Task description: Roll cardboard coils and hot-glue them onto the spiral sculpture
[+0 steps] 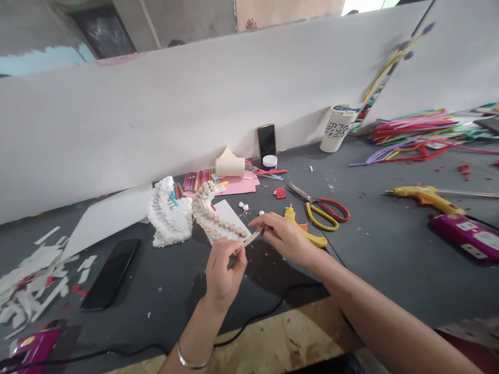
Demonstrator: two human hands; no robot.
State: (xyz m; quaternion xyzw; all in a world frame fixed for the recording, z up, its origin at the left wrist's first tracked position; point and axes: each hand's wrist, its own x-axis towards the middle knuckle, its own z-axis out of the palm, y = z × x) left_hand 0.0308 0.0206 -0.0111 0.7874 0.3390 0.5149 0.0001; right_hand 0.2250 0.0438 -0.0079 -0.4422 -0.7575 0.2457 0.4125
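My left hand [225, 270] and my right hand [284, 236] pinch a thin pale wooden stick [249, 239] between them, low over the dark tabletop. Just beyond the fingertips, an arc of small beige discs [206, 213] lies on a white card [228, 221]. A lumpy white foam shape [169, 221] stands to its left. A yellow tool, possibly a small glue gun [302, 231], lies just past my right hand, partly hidden by it. Small white bits [244, 206] are scattered beyond the card.
Red-and-yellow scissors [322, 213], a yellow glue gun [424, 197], a black phone [111, 272], paper scraps [27, 275], coloured pipe cleaners [413, 130], a lettered cup [337, 128] and a purple box [465, 236] sit on the table. A white board [156, 114] stands behind. A black cable crosses the front.
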